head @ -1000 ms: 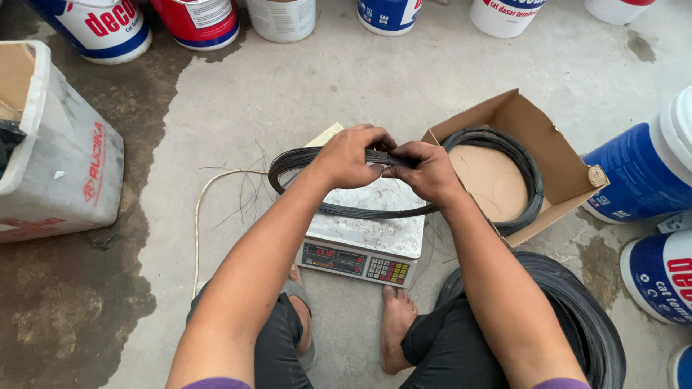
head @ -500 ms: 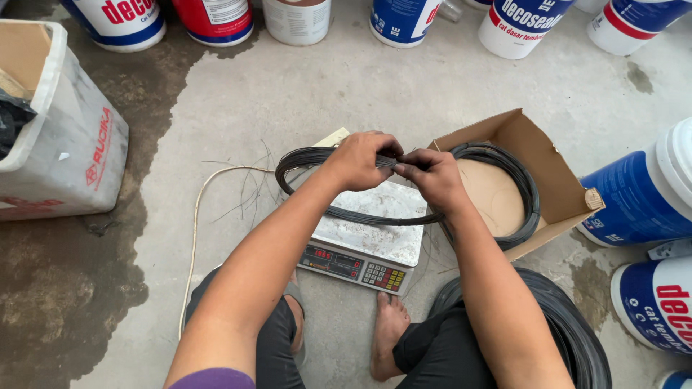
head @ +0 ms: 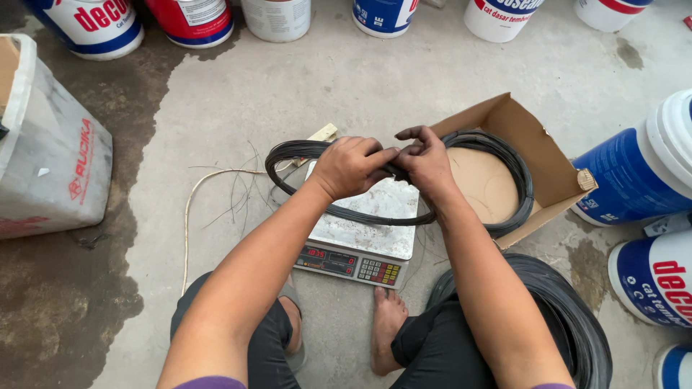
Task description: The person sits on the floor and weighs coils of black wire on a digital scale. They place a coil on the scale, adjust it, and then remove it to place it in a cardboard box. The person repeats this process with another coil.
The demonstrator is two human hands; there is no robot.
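While both my hands work over the scale (head: 364, 234), I see the left hand (head: 351, 166) clenched round the small wire coil (head: 288, 155) and the right hand (head: 427, 161) pinching the same coil just beside it, knuckles nearly touching. That coil hangs above the scale's steel pan, its left loop reaching out past the pan's edge over bare floor.

Right of my hands an open cardboard box (head: 537, 148) holds a second coil (head: 515, 169) against its walls. A larger coil (head: 569, 317) lies near, by my right knee. Pails (head: 634, 176) crowd the right edge and another row (head: 277, 18) lines the far edge, so free room lies mostly to the left, between the scale and a grey sack (head: 54, 166). A loose pale strand (head: 189, 216) curves across that gap.

Underneath is grey concrete floor (head: 288, 86), with a dark wet patch spreading on the left.
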